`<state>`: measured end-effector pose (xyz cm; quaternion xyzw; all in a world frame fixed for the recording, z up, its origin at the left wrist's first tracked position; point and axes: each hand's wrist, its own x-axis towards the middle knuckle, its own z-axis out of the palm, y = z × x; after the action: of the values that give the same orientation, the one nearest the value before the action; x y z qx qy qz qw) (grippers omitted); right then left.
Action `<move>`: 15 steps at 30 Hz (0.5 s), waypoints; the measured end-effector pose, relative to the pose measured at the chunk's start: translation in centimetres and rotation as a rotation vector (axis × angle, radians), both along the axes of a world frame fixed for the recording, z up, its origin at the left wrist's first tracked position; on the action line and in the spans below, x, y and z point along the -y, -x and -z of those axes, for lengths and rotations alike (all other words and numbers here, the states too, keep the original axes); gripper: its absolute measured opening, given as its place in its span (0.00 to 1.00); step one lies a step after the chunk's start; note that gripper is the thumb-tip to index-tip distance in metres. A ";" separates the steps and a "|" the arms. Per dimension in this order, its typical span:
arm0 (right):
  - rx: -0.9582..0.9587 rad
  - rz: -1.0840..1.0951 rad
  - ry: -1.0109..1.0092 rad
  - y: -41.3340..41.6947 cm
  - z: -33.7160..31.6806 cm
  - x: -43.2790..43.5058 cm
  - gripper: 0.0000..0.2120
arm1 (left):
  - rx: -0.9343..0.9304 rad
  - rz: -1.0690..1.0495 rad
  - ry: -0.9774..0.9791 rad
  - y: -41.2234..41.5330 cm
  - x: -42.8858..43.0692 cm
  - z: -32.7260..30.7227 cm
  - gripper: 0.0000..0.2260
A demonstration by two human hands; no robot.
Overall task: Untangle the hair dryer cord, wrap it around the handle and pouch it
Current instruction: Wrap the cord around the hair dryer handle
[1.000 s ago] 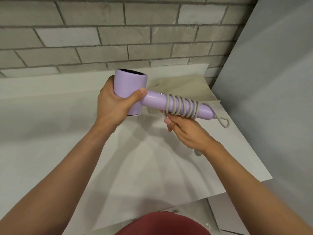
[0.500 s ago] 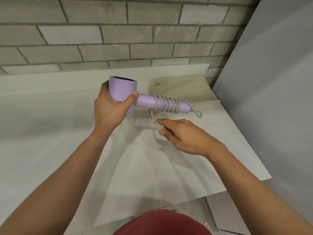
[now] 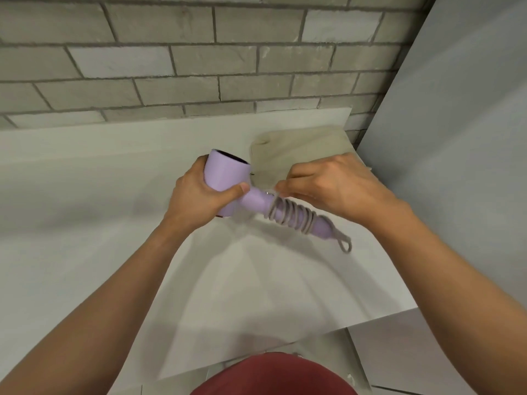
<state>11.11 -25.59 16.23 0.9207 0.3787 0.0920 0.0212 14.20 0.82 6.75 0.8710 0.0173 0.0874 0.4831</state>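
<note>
Above the counter, lilac hair dryer, cord around handle.

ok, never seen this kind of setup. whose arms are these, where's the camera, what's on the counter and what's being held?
There is no robot here. The arms are a person's, filmed by one wide-angle camera worn on their head and looking down. The left hand grips the head of a purple dryer. The right hand appears to pinch the grey cord, which is coiled in several turns round the handle. A beige pouch lies flat on the white counter, by a brick wall.
</note>
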 end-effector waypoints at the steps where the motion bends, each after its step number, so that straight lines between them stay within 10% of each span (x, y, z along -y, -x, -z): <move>1: 0.006 -0.031 -0.019 -0.1 -0.2 0.2 0.13 | -0.019 0.051 0.006 0.2 -0.2 -0.1 0.32; 15: -0.230 -0.087 -0.485 -2.4 5.0 1.8 0.16 | -0.029 0.333 0.349 1.7 -0.8 -1.7 0.25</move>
<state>13.56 -27.40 11.22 0.8862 0.3846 0.0754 -0.2471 12.47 1.65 8.41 0.7663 -0.1046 -0.0101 0.6338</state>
